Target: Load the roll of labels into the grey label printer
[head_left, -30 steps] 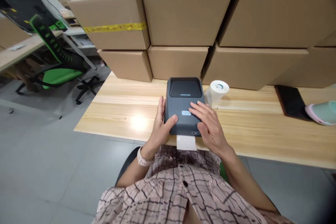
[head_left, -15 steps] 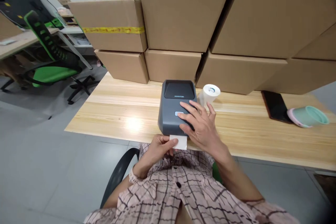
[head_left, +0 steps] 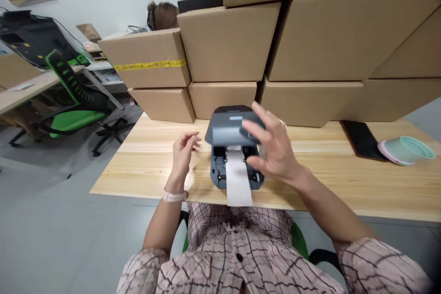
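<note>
A dark grey label printer (head_left: 217,163) stands on the wooden table with its lid (head_left: 227,131) raised. A white paper strip (head_left: 238,183) runs out of it over the table's front edge. My right hand (head_left: 275,147), partly blurred, is at the lid's right side with its fingers spread, holding nothing; whether it touches the lid is unclear. Left of the printer, my left hand (head_left: 182,154) is above the table with its fingers loosely bent and apart, nothing in them. A white roll is mostly hidden behind my right hand.
Cardboard boxes (head_left: 227,46) are stacked along the table's (head_left: 138,165) back. A black phone (head_left: 365,140) and a mint-green cup lying on its side (head_left: 399,149) are at the right. Beyond the boxes, a person's head (head_left: 163,16) shows. A green chair (head_left: 76,121) stands at the left.
The printer's lid has swung up, showing its inside and a longer paper strip. My left hand has let go of the paper and moved left. My right hand has lifted off the printer's top.
</note>
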Available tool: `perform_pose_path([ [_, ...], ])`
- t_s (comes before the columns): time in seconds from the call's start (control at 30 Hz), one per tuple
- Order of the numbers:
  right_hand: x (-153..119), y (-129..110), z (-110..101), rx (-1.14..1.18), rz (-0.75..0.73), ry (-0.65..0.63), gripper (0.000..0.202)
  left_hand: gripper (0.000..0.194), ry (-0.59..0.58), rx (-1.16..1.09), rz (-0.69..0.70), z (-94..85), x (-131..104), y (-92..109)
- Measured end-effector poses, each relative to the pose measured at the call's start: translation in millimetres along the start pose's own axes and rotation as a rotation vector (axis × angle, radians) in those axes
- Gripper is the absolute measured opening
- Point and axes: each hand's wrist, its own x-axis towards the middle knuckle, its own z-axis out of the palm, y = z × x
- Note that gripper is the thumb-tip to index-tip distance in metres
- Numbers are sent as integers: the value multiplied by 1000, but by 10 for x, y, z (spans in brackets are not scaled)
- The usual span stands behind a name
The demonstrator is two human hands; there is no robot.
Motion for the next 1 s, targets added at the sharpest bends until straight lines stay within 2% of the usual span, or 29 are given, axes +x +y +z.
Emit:
perform_pose_path([
  [0.1, 562, 278, 1, 23, 68, 66, 69, 57, -170, -9, -7, 291, 308, -101],
  [0.17, 905, 479, 29, 43, 90, 116, 65, 82, -285, -34, -37, 418, 348, -167],
  [0.23, 1151, 648, 69, 50, 108, 147, 61, 100, -383, -65, -67, 473, 299, -215],
  [0.33, 1233, 750, 122, 9, 103, 188, 57, 106, -466, -90, -77, 466, 190, -250],
  [0.43, 984, 652, 176, -80, 64, 183, 44, 102, -478, -113, -60, 439, 146, -259],
  [0.47, 869, 599, 202, -91, 53, 106, 36, 101, -479, -121, -54, 438, 147, -263],
  [0.5, 760, 548, 232, -88, 51, -28, 31, 100, -479, -126, -51, 441, 154, -269],
  [0.57, 609, 475, 307, -102, 75, -426, 30, 100, -477, -119, -46, 455, 174, -289],
  [0.63, 575, 452, 396, -163, 98, -835, 33, 104, -472, -108, -28, 464, 196, -314],
  [0.7, 631, 466, 489, -211, 78, -1085, 36, 115, -484, -116, -14, 454, 215, -334],
  [0.77, 710, 493, 574, -182, 29, -1195, 38, 125, -526, -148, -18, 422, 234, -340],
  [0.83, 763, 516, 643, -125, -1, -1254, 44, 129, -579, -171, -26, 378, 253, -335],
  [1.0, 797, 562, 740, -17, -27, -1320, 55, 129, -623, -175, -27, 315, 286, -339],
])
